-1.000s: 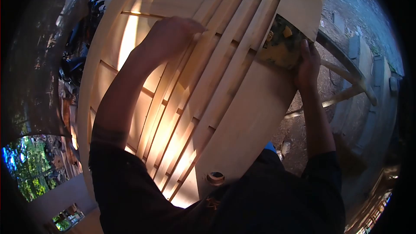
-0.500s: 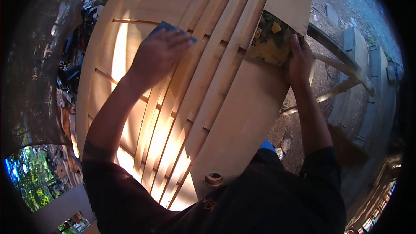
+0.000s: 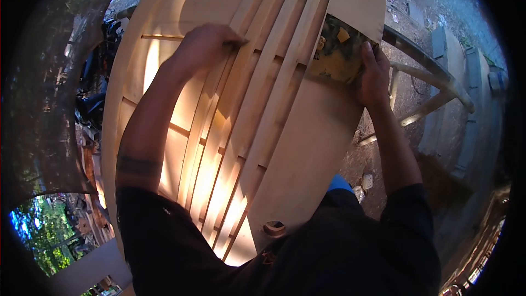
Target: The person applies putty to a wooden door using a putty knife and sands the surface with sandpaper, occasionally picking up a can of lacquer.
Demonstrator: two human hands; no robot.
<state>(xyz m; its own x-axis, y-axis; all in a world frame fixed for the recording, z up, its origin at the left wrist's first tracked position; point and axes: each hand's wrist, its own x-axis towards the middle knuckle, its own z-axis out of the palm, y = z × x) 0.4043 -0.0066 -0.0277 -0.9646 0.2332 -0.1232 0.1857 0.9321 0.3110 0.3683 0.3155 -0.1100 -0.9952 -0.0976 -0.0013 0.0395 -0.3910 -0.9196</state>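
Two hazards stand out from my remote post: the mottled board [image 3: 331,66] could slide off the wooden panel [image 3: 312,131], I judge, if the one-sided grip of the right hand [image 3: 375,82] loosens near the edge, and the slats [image 3: 282,79] could snag the left hand [image 3: 205,46] in a careless stroke. The board lies across the panel's plain strip beside the slats, right thumb on top, the other right fingers grasping its outer edge. The left fingers curl low at a slat; whether they pinch anything, I cannot tell.
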